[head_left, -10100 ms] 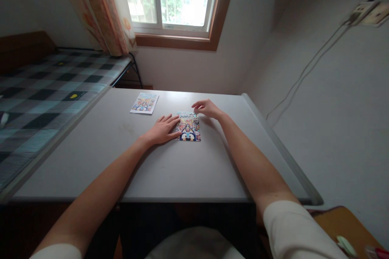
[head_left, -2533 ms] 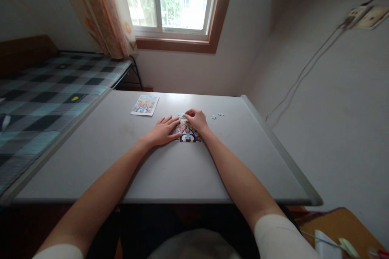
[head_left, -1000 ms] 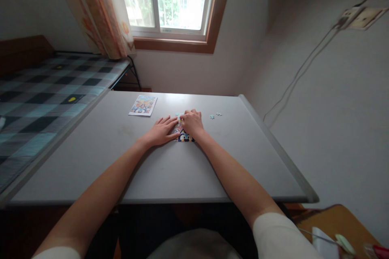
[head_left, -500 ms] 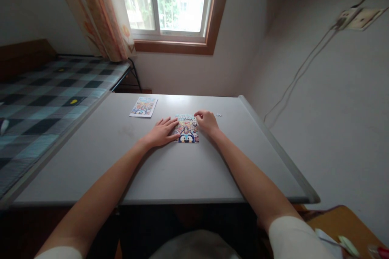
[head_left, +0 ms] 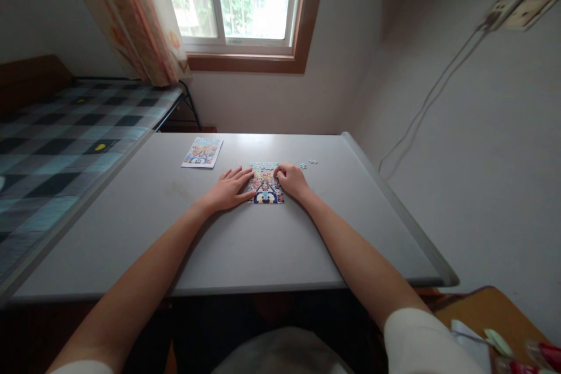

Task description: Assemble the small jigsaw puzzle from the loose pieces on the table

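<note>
A colourful jigsaw puzzle (head_left: 266, 194) lies flat on the grey table, a blue cartoon face along its near edge. My left hand (head_left: 229, 188) rests open at its left side, fingers spread and the tips touching the border. At the puzzle's right edge my right hand (head_left: 291, 180) is closed, thumb and fingers pinched together low over the pieces. Whatever sits in that pinch, if anything, is hidden. Just beyond the right hand lie a loose puzzle piece (head_left: 302, 166) and a small group of pieces (head_left: 312, 161).
A printed reference picture (head_left: 202, 152) with the same design lies at the table's (head_left: 263, 257) back left. To the left stands a bed (head_left: 87, 140) with a checked cover. Cables (head_left: 423, 108) hang down the right wall. A wooden stool or chair (head_left: 504, 310) is at lower right.
My right hand has shifted slightly down and inward along the puzzle's right edge. The loose piece behind it now shows. My left hand stays at the left border; the view has moved slightly.
</note>
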Action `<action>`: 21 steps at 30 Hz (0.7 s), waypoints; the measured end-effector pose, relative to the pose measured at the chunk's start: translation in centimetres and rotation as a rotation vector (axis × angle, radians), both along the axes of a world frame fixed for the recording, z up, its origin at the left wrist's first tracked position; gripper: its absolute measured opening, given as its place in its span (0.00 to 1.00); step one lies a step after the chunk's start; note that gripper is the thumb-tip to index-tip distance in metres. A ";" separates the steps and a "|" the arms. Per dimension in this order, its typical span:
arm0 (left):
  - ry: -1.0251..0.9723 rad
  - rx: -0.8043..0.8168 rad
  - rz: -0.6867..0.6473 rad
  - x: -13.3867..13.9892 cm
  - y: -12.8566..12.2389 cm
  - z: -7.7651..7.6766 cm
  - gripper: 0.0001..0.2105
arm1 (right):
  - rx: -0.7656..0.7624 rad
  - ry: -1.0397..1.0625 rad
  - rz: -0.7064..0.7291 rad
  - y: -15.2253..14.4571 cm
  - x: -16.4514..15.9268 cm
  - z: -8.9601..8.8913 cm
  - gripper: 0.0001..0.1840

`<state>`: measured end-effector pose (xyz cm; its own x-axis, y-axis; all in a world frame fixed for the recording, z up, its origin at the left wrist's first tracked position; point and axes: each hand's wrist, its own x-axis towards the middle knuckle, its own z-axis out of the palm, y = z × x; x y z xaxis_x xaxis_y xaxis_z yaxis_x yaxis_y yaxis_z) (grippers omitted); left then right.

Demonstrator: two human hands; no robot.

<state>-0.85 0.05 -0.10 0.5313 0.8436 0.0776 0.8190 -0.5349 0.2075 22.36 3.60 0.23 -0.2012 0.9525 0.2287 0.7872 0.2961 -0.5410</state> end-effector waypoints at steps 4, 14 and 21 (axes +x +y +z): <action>0.007 0.004 0.007 0.0 0.0 0.1 0.33 | 0.006 0.001 0.015 0.0 0.1 -0.1 0.15; -0.001 0.016 -0.007 0.0 0.1 -0.1 0.32 | 0.008 0.009 0.012 0.0 0.0 -0.2 0.15; 0.006 0.006 0.000 0.0 0.1 -0.1 0.33 | 0.040 0.088 -0.031 0.9 1.3 0.1 0.15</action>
